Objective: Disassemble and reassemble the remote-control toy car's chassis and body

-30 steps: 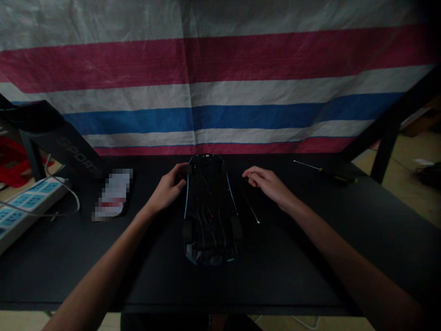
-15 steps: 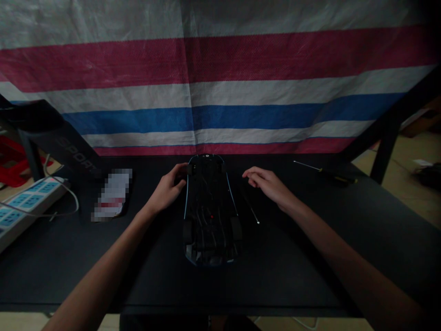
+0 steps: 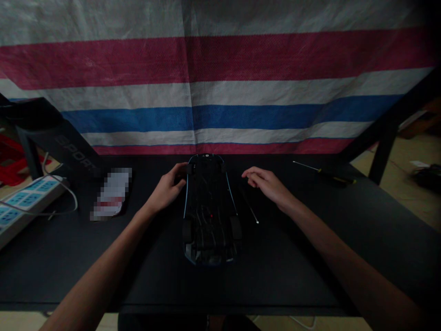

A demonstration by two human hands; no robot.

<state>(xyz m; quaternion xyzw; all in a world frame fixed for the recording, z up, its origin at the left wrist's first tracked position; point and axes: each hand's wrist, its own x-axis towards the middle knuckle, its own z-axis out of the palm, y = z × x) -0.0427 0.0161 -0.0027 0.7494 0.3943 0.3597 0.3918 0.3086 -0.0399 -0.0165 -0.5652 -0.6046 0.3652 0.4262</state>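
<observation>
Matt black table (image 3: 310, 257), woven plastic sheet (image 3: 220, 69), glossy plastic car (image 3: 211, 211).

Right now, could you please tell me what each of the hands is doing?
Left hand: gripping the toy car at its far end.
Right hand: open, holding nothing, over a screwdriver.

Head view, forward-down, near the table (image 3: 310, 257)

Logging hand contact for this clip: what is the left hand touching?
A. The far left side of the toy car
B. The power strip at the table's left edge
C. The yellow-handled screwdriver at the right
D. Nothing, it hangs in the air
A: the left hand rests against the far left side of the toy car, fingers curled at its edge, well away from the power strip and the screwdriver.
</observation>
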